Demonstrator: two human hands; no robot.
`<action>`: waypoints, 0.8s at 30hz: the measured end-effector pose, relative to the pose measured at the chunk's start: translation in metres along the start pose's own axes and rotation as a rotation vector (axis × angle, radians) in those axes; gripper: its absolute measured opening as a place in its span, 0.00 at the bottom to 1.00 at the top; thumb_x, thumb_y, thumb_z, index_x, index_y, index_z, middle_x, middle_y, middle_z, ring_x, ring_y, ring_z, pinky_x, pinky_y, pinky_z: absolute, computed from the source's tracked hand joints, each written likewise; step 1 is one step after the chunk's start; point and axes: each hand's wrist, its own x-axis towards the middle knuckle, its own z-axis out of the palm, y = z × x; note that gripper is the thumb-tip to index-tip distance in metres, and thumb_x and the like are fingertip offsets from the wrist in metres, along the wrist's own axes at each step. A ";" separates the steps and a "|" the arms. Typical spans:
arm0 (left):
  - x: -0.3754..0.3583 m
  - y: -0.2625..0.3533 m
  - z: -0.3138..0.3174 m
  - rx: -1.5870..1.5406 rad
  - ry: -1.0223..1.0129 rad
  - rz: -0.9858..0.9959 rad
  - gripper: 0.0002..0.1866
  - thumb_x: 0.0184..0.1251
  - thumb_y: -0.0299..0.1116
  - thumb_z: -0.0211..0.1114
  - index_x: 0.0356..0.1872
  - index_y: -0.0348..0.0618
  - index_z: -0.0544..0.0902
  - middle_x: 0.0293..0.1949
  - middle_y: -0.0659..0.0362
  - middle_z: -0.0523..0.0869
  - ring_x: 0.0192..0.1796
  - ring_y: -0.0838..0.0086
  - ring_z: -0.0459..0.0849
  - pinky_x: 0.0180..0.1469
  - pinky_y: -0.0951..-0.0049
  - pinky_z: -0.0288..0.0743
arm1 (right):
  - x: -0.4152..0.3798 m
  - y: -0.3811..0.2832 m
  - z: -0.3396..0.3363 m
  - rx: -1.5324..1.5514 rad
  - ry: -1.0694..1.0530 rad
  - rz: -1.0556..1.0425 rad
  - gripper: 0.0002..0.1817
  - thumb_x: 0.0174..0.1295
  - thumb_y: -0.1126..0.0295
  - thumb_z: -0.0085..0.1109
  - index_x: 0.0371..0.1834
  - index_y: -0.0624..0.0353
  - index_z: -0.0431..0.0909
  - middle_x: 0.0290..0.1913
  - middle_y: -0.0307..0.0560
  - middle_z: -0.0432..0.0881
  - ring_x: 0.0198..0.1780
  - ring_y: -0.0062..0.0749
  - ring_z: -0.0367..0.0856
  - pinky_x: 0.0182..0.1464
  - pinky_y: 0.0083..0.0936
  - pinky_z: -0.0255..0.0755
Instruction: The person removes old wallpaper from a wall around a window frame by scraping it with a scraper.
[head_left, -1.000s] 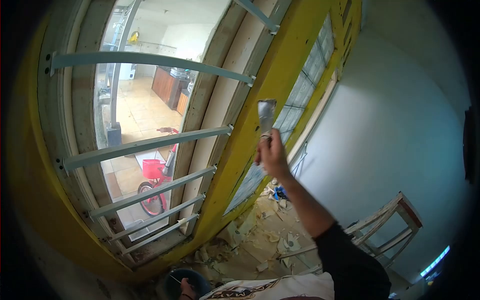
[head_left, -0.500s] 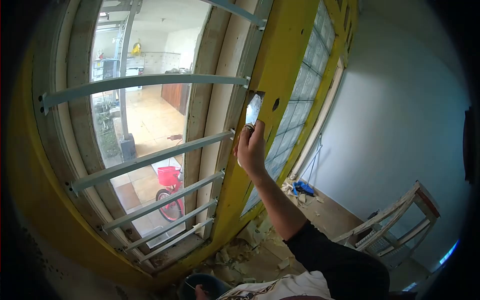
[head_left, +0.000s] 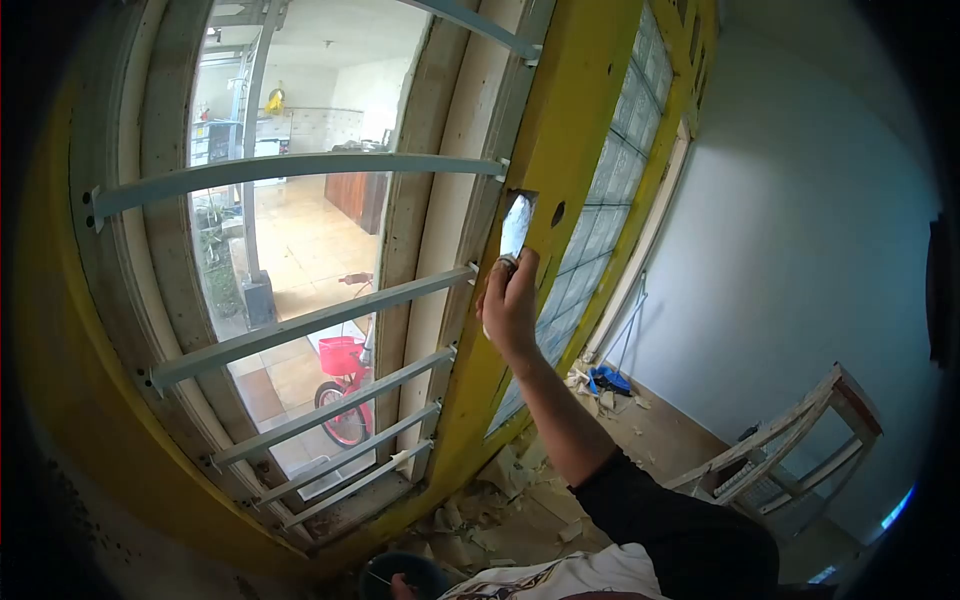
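My right hand (head_left: pixel 510 305) is closed round the handle of a scraper, raised in front of the yellow wooden post (head_left: pixel 560 110). The scraper's shiny blade (head_left: pixel 516 226) points up over a rectangular recess in the post, beside a dark oval hole (head_left: pixel 558 213). At the bottom edge, part of my left hand (head_left: pixel 402 588) shows at a dark round container (head_left: pixel 428 572), its thumb inside the rim and the other fingers hidden. A thin stick-like thing lies in the container.
Pale metal bars (head_left: pixel 320 310) cross the window on the left. A pink bicycle (head_left: pixel 343 400) stands beyond it. Paint scraps (head_left: pixel 510 478) litter the floor below. Right of the post are a blue broom (head_left: pixel 608 379), a leaning wooden frame (head_left: pixel 790 440) and a pale wall (head_left: pixel 810 230).
My right hand and the scraper sit slightly lower and further right in view, and more of the blade shows. The whole scene has also shifted slightly. My left hand stays at the container.
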 end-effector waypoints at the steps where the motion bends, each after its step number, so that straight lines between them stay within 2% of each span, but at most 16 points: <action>1: 0.002 0.000 -0.001 -0.074 0.012 -0.133 0.24 0.62 0.58 0.56 0.19 0.48 0.73 0.20 0.54 0.73 0.28 0.64 0.69 0.34 0.56 0.67 | 0.006 -0.006 0.002 0.001 -0.002 0.000 0.11 0.71 0.76 0.42 0.52 0.66 0.56 0.27 0.51 0.68 0.19 0.34 0.71 0.23 0.33 0.66; 2: 0.002 -0.001 0.000 -0.072 0.014 -0.136 0.24 0.62 0.58 0.56 0.19 0.48 0.73 0.20 0.54 0.73 0.28 0.64 0.69 0.34 0.56 0.67 | 0.012 -0.011 0.002 0.007 0.007 -0.027 0.11 0.71 0.76 0.42 0.52 0.66 0.56 0.27 0.51 0.68 0.20 0.37 0.71 0.23 0.34 0.66; 3: 0.008 -0.003 0.001 -0.052 -0.012 -0.046 0.25 0.61 0.60 0.56 0.20 0.49 0.73 0.22 0.54 0.74 0.30 0.65 0.69 0.34 0.55 0.67 | 0.014 -0.013 0.002 0.012 0.020 -0.054 0.12 0.71 0.76 0.42 0.53 0.66 0.56 0.27 0.52 0.68 0.20 0.40 0.72 0.24 0.35 0.66; 4: 0.009 -0.003 -0.001 -0.028 -0.039 0.043 0.25 0.61 0.61 0.56 0.20 0.50 0.73 0.25 0.53 0.75 0.31 0.65 0.69 0.34 0.55 0.66 | 0.012 0.004 0.002 -0.044 0.049 -0.121 0.12 0.71 0.76 0.42 0.53 0.67 0.55 0.27 0.53 0.68 0.21 0.43 0.72 0.25 0.36 0.67; 5: 0.009 -0.006 -0.007 -0.017 -0.036 0.035 0.25 0.61 0.61 0.56 0.20 0.50 0.73 0.25 0.53 0.75 0.31 0.65 0.69 0.34 0.55 0.66 | 0.010 0.023 0.002 -0.102 0.081 -0.186 0.12 0.71 0.76 0.42 0.54 0.67 0.55 0.27 0.54 0.68 0.23 0.47 0.72 0.26 0.38 0.67; 6: 0.006 -0.003 -0.010 -0.073 0.013 -0.039 0.18 0.57 0.53 0.59 0.26 0.49 0.73 0.22 0.57 0.72 0.26 0.68 0.68 0.30 0.61 0.66 | 0.002 0.029 0.002 -0.108 0.075 -0.174 0.11 0.73 0.73 0.41 0.53 0.64 0.55 0.27 0.47 0.68 0.19 0.34 0.69 0.21 0.29 0.65; 7: 0.006 0.009 -0.008 -0.134 0.065 -0.107 0.13 0.54 0.46 0.61 0.32 0.49 0.72 0.19 0.60 0.68 0.21 0.70 0.68 0.25 0.67 0.66 | 0.005 0.027 0.003 -0.131 0.083 -0.177 0.11 0.73 0.73 0.41 0.53 0.63 0.55 0.26 0.45 0.68 0.18 0.29 0.69 0.19 0.27 0.64; 8: -0.035 0.037 0.002 -0.095 0.046 0.016 0.13 0.54 0.46 0.61 0.32 0.50 0.73 0.19 0.60 0.68 0.21 0.70 0.68 0.26 0.67 0.68 | 0.008 0.026 0.004 -0.153 0.090 -0.180 0.10 0.74 0.72 0.41 0.52 0.62 0.55 0.26 0.43 0.68 0.17 0.25 0.68 0.18 0.24 0.64; 9: -0.036 0.037 -0.001 -0.091 0.056 0.009 0.13 0.54 0.46 0.61 0.32 0.50 0.73 0.19 0.60 0.68 0.21 0.70 0.68 0.26 0.67 0.68 | 0.010 0.015 0.006 -0.176 0.098 -0.183 0.10 0.74 0.71 0.40 0.52 0.61 0.55 0.25 0.41 0.68 0.15 0.21 0.67 0.16 0.22 0.64; 11: -0.042 0.038 0.000 -0.132 0.028 -0.101 0.13 0.54 0.46 0.62 0.34 0.50 0.74 0.19 0.60 0.67 0.21 0.70 0.68 0.25 0.67 0.69 | 0.024 -0.007 0.004 -0.060 0.073 -0.102 0.13 0.71 0.75 0.42 0.53 0.68 0.56 0.28 0.59 0.69 0.25 0.57 0.72 0.28 0.41 0.66; 14: -0.054 0.044 0.005 -0.114 0.065 -0.089 0.14 0.55 0.45 0.62 0.36 0.49 0.74 0.19 0.60 0.68 0.21 0.70 0.69 0.27 0.66 0.69 | 0.006 0.019 0.006 -0.125 0.090 -0.144 0.11 0.71 0.75 0.42 0.51 0.68 0.55 0.28 0.60 0.68 0.25 0.56 0.73 0.29 0.41 0.69; 16: -0.057 0.052 0.009 -0.122 0.079 -0.071 0.14 0.56 0.45 0.62 0.37 0.48 0.74 0.19 0.60 0.68 0.21 0.70 0.69 0.27 0.65 0.70 | 0.010 0.017 0.008 -0.130 0.094 -0.164 0.11 0.71 0.75 0.41 0.51 0.67 0.55 0.28 0.58 0.68 0.24 0.52 0.74 0.26 0.38 0.69; 17: -0.059 0.056 0.010 -0.137 0.100 -0.124 0.14 0.56 0.45 0.62 0.37 0.49 0.74 0.19 0.60 0.68 0.21 0.70 0.69 0.28 0.64 0.69 | 0.012 0.017 0.008 -0.133 0.096 -0.173 0.10 0.72 0.75 0.41 0.50 0.67 0.55 0.28 0.57 0.68 0.24 0.50 0.74 0.25 0.37 0.70; 19: -0.067 0.055 0.009 -0.150 0.122 -0.182 0.14 0.56 0.45 0.62 0.37 0.49 0.74 0.19 0.60 0.68 0.21 0.69 0.69 0.28 0.63 0.69 | 0.023 -0.008 0.008 -0.006 0.067 -0.104 0.09 0.74 0.70 0.41 0.48 0.62 0.55 0.28 0.42 0.70 0.17 0.22 0.71 0.17 0.22 0.67; 22: -0.069 0.056 0.004 -0.067 0.096 -0.123 0.14 0.55 0.45 0.62 0.35 0.49 0.73 0.19 0.59 0.68 0.21 0.69 0.69 0.28 0.62 0.68 | 0.004 -0.008 0.004 -0.001 0.051 -0.094 0.08 0.74 0.70 0.41 0.46 0.61 0.56 0.28 0.42 0.69 0.16 0.22 0.70 0.16 0.23 0.67; 24: -0.057 0.053 0.002 -0.083 0.012 -0.055 0.14 0.61 0.45 0.56 0.33 0.46 0.69 0.21 0.56 0.71 0.24 0.63 0.74 0.24 0.59 0.69 | 0.011 0.016 0.006 -0.013 0.100 -0.128 0.07 0.73 0.70 0.42 0.43 0.61 0.57 0.25 0.41 0.68 0.15 0.22 0.70 0.15 0.23 0.67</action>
